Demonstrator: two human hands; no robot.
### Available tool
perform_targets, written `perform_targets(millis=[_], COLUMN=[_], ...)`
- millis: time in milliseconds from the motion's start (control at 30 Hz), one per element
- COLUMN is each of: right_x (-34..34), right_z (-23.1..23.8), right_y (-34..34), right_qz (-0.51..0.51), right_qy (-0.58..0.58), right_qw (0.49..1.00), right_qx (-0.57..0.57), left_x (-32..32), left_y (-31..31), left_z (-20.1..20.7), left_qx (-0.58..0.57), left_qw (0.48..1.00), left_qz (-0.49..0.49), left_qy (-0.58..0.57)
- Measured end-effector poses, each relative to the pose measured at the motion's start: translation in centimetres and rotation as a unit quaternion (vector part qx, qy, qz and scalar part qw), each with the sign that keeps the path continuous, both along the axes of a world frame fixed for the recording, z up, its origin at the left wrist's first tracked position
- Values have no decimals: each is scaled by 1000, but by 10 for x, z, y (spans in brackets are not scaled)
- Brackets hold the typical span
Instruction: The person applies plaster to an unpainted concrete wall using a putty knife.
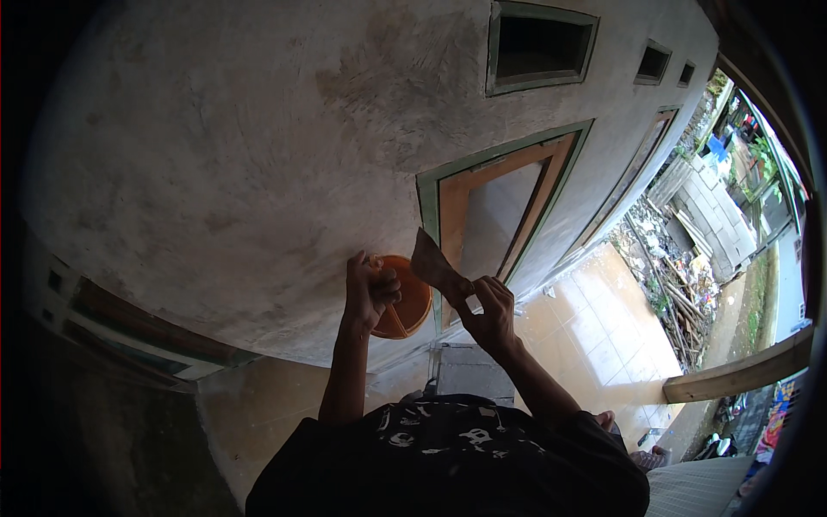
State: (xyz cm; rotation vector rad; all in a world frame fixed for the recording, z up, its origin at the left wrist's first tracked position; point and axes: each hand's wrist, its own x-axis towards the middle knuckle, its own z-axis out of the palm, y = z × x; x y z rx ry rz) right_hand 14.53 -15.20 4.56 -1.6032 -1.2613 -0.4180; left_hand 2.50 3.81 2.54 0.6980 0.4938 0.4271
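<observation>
Left hand: the left hand point(369, 293) is raised in front of the wall, fingers curled shut around the rim of a round orange plastic bowl point(407, 308)
Orange bowl: held tilted, its open side turned toward the camera, a darker line crossing its inside; it sits between the two hands, just left of the window's lower corner
Right hand: the right hand point(493, 312) is raised just right of the bowl, fingers closed on the lower end of a dark brownish rag-like piece point(431, 261)
Dark piece: it rises from the right hand's fingers up and to the left, widening toward its top; its lower part lies next to the bowl's right rim, contact not discernible
Wall: a rough grey plastered wall point(224, 155) fills the upper left behind both hands
Window: a green-framed window with brown wooden inner frame point(504, 207) stands right behind the dark piece; a small green-framed vent opening point(541, 47) lies above it
Floor: a pale tiled terrace floor point(594, 332) lies to the right of the right forearm
Clothing: a black shirt with white print point(448, 465) fills the lower edge, both forearms rising from it
Background: piled wood and debris point(672, 284) lie beyond the tiles at right
</observation>
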Motion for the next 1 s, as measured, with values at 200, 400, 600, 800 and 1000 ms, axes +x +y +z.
perform_targets(millis=[200, 400, 600, 800, 1000], right_x=[6, 10, 16, 18, 22], right_z=[-32, -10, -40, -42, -44], right_y=[5, -4, 0, -6, -7], right_qz=[10, -11, 28, 26, 33], right_qy=[21, 18, -33, 49, 52], right_qw=[995, 999, 995, 998, 992], right_qx=[-101, -33, -94, -39, -109], left_x=[9, 7, 6, 4, 2], left_y=[-18, -12, -16, -16, -16], left_z=[15, 11, 13, 13, 10], left_qx=[11, -2, 16, 13, 29], left_qw=[999, 1000, 1000, 1000, 1000], left_qz=[36, 16, 9, 15, 4], left_qy=[32, 2, 8, 9, 12])
